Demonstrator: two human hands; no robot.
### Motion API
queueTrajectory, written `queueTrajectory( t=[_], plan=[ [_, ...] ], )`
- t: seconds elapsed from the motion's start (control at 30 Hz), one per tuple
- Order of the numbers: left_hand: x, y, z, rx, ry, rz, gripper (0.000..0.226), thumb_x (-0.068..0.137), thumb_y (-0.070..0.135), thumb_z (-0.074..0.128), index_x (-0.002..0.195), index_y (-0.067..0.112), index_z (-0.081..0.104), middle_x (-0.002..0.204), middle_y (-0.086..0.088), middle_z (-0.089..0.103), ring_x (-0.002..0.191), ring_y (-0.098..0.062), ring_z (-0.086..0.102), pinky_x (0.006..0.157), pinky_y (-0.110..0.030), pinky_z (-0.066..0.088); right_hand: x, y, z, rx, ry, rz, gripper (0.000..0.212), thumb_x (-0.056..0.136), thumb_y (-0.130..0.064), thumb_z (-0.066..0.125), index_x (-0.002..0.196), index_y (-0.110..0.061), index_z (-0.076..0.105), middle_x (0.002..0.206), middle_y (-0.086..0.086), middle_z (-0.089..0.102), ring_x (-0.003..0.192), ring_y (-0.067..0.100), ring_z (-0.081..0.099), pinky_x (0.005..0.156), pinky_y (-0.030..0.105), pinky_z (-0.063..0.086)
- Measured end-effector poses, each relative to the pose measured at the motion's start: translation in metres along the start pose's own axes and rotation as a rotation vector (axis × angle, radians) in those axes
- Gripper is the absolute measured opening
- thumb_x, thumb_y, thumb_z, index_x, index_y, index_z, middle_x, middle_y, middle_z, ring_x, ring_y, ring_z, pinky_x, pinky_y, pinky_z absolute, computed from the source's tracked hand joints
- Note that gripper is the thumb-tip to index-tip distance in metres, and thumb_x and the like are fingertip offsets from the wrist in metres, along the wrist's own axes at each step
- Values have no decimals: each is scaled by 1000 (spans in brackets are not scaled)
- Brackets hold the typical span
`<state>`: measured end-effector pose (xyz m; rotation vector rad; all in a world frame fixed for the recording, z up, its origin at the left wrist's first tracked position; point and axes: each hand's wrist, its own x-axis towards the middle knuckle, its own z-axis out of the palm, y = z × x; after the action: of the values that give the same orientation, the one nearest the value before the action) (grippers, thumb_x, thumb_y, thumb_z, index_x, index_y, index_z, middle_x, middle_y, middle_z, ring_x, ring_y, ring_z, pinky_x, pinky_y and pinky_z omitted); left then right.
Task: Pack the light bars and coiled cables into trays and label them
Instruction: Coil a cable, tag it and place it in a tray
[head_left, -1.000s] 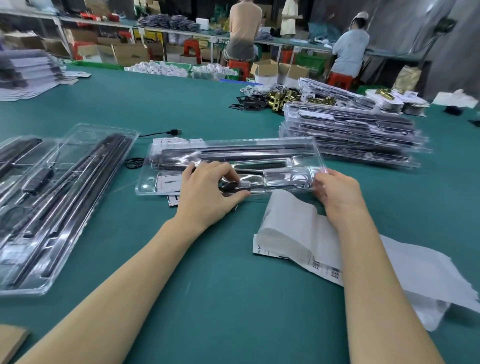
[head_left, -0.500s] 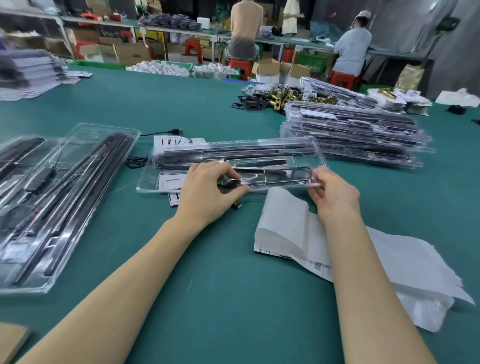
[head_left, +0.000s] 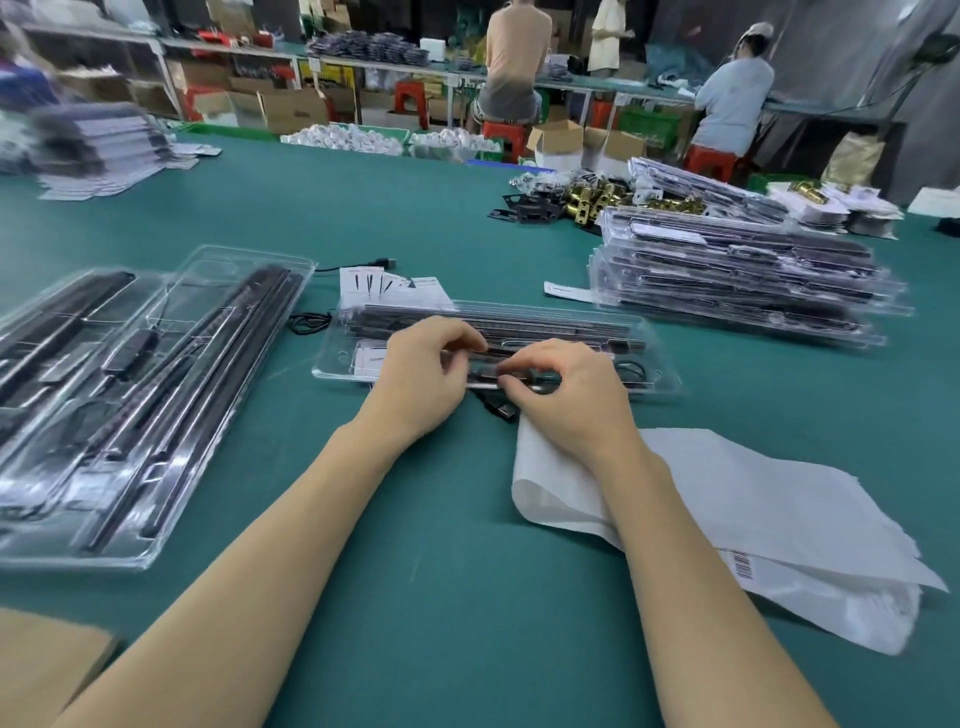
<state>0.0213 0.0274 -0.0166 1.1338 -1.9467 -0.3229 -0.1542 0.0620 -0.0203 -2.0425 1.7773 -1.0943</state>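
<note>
A clear plastic tray (head_left: 657, 358) lies across the green table in front of me, holding long dark light bars (head_left: 524, 325) along its far side. My left hand (head_left: 421, 376) and my right hand (head_left: 569, 392) meet at the tray's near edge, both pinching a small black cable part (head_left: 488, 371) over the tray's middle pocket. A black plug (head_left: 500, 410) of the same cable sticks out below the tray between my hands. A coiled cable (head_left: 631, 370) shows in the tray's right pocket.
Two open trays with light bars (head_left: 156, 395) lie at my left. A stack of packed trays (head_left: 743, 280) stands at the right. White label sheets (head_left: 753, 525) lie under my right forearm. Printed cards (head_left: 389, 286) and a loose black cable (head_left: 309, 323) lie behind the tray. People work at far benches.
My right hand has moved left from the tray's right end to the middle, joining my left hand on the black cable part. The tray has settled flat on the table.
</note>
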Motion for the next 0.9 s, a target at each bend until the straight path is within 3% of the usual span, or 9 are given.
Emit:
queueTrajectory(
  t=[0.1,0.17,0.27,0.33,0.43,0.53,0.63,0.83,0.9],
  plan=[
    [4,-14,-20,145,117,-116,23,82,-7,54,93,6,69,96,-11,66,92,-27,57,85,-28,43,1,2,-1,38,-6,54,8,85,-37,74,90,-38,81,101,-23,72,106,9,62,94,38,50],
    [6,-28,-37,346,135,-286,24,86,-1,53,106,4,64,111,-19,58,107,-35,49,92,-39,39,1,2,1,4,-17,70,8,86,-41,71,89,-40,78,94,-24,72,103,11,62,92,39,51],
    [13,-42,-66,602,-76,-611,37,93,14,55,123,-6,48,130,-30,47,118,-44,43,97,-50,38,1,-1,5,-74,9,83,11,84,-51,68,84,-41,72,80,-24,68,96,11,55,90,39,48],
    [19,-44,-76,624,-218,-702,22,93,17,54,103,-3,55,119,-28,57,95,-40,52,79,-42,42,1,-3,7,-124,23,83,19,81,-58,68,83,-40,69,83,-23,66,97,11,52,90,39,45],
    [21,-48,-77,485,-268,-755,13,87,12,53,88,0,58,96,-19,66,77,-33,54,67,-33,42,1,-4,9,-155,28,56,20,81,-59,68,85,-39,66,93,-22,66,97,11,49,94,41,41],
    [18,-56,-78,72,-126,-899,5,82,5,58,79,3,62,72,-12,62,60,-25,55,49,-24,46,-1,-3,9,-159,32,19,22,81,-60,69,87,-39,65,98,-22,65,98,10,48,96,41,40],
    [19,-59,-85,-264,-69,-970,18,82,-9,61,78,8,60,74,-11,57,58,-18,55,42,-17,50,-2,-3,10,-157,58,-5,22,80,-60,71,87,-39,67,98,-24,63,99,8,48,95,40,39],
    [18,-57,-91,-486,-55,-974,27,83,-15,61,76,10,55,85,-13,63,50,-14,64,44,-19,52,-6,-4,12,-188,117,-65,20,79,-58,72,85,-40,65,95,-25,60,96,7,48,90,35,30],
    [18,-57,-86,-482,-15,-956,30,84,-17,58,75,11,54,83,-12,63,57,-18,64,46,-21,55,-6,-5,12,-225,127,-78,20,79,-57,72,86,-40,64,94,-24,60,94,7,48,90,34,29]
  ],
)
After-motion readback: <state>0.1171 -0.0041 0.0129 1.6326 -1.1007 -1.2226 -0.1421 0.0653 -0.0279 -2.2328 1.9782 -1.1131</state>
